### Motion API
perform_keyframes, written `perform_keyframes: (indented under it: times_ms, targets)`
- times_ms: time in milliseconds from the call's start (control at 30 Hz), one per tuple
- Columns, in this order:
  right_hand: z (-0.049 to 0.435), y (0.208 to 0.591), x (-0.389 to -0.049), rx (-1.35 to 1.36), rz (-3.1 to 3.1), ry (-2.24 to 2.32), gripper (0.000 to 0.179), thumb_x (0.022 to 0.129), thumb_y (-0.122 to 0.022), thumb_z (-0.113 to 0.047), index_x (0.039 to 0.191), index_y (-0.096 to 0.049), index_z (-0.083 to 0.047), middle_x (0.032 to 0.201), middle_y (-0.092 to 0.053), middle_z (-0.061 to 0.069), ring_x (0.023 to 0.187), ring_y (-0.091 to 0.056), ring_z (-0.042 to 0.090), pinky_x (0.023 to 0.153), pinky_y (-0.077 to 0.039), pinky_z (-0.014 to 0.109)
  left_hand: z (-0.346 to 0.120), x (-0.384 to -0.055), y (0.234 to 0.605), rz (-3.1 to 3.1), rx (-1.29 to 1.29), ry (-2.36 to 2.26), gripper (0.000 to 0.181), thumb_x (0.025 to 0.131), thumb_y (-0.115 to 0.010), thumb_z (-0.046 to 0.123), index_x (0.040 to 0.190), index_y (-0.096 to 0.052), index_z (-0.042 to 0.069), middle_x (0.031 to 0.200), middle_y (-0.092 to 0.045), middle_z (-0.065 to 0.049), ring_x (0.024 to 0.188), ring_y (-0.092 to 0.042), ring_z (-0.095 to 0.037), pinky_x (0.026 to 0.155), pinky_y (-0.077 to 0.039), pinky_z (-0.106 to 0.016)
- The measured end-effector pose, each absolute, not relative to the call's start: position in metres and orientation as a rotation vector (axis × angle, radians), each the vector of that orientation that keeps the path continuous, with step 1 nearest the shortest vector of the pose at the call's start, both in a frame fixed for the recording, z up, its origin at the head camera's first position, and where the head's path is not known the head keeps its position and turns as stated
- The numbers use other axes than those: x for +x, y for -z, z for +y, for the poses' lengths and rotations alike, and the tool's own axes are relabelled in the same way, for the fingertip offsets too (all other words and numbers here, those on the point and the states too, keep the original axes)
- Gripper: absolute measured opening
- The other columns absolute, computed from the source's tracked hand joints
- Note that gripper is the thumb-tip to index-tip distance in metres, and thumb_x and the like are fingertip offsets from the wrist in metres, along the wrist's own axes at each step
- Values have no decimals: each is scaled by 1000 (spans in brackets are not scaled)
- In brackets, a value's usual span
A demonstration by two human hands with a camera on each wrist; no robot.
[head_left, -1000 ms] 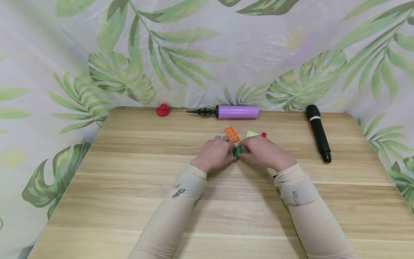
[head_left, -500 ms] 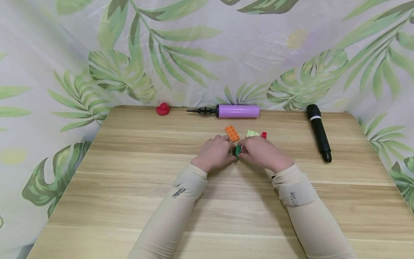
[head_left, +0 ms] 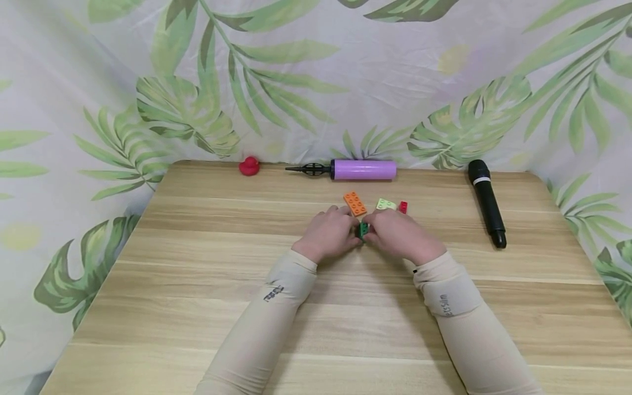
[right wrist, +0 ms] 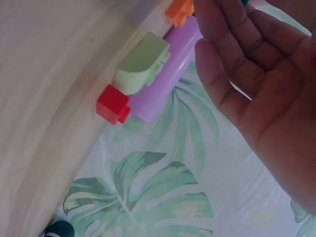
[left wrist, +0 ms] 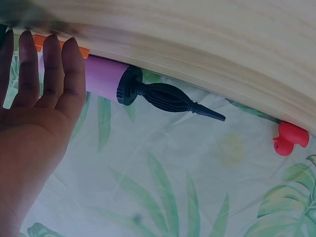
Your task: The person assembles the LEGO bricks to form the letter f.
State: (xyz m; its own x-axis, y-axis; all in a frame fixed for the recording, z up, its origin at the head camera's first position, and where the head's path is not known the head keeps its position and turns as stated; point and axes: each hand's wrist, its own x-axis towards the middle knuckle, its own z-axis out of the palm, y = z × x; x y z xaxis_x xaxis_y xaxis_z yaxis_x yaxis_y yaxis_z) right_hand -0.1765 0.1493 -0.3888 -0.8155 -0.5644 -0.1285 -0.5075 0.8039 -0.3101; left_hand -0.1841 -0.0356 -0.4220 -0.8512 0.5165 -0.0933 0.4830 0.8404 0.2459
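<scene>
Mid-table in the head view, a small green toy brick (head_left: 364,231) sits between the fingertips of both hands. My left hand (head_left: 327,233) pinches it from the left, and my right hand (head_left: 404,235) pinches its right side. Fingers cover most of the brick, so its full shape is hidden. Just beyond the hands lie an orange toy brick (head_left: 355,203) with studs up, a pale green toy brick (head_left: 385,204) and a small red toy brick (head_left: 403,207). In the right wrist view the pale green brick (right wrist: 143,59) shows a rounded end.
A purple hand pump (head_left: 364,169) with a black nozzle lies along the table's back edge. Left of it is a red rubber duck (head_left: 249,165). A black microphone (head_left: 486,203) lies at the right. Behind the wooden table (head_left: 197,263) hangs a leaf-patterned cloth (head_left: 296,82).
My right hand and forearm have shifted slightly left, uncovering more of the red brick. The green brick has turned a little between the fingers. My left hand stays almost still.
</scene>
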Motion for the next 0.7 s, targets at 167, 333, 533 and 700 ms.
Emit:
perform_keyframes:
  times_ms: [167, 333, 533, 700]
  targets:
    - [150, 390, -177, -812, 2773, 407, 34, 101, -74, -19, 129, -72, 0, 107, -76, 8, 86, -63, 17, 79, -56, 38, -35, -184, 421, 2868, 777, -312, 31, 98, -75, 45, 115, -78, 20, 125, -66, -2, 107, -59, -22, 90, -57, -45]
    - [152, 391, -178, -836, 2765, 439, 17, 100, -75, -19, 113, -76, -7, 93, -75, 2, 83, -66, 15, 80, -58, 40, -37, -184, 422, 2854, 775, -346, 32, 98, -75, 45, 118, -78, 20, 127, -67, -3, 110, -60, -24, 92, -57, -46]
    - [156, 392, -181, -840, 2755, 456, 10, 100, -75, -19, 106, -77, -11, 88, -75, -2, 82, -68, 12, 81, -59, 41, -45, -190, 424, 2876, 701, -388, 36, 100, -73, 38, 131, -75, 20, 132, -66, -6, 122, -60, -28, 101, -54, -50]
    - [155, 391, -181, -829, 2755, 435, 8, 99, -76, -21, 100, -76, -13, 83, -70, -4, 77, -62, 13, 78, -56, 38, -51, -202, 427, 2913, 605, -384, 50, 98, -75, 37, 142, -65, 17, 136, -65, -9, 127, -60, -31, 104, -53, -53]
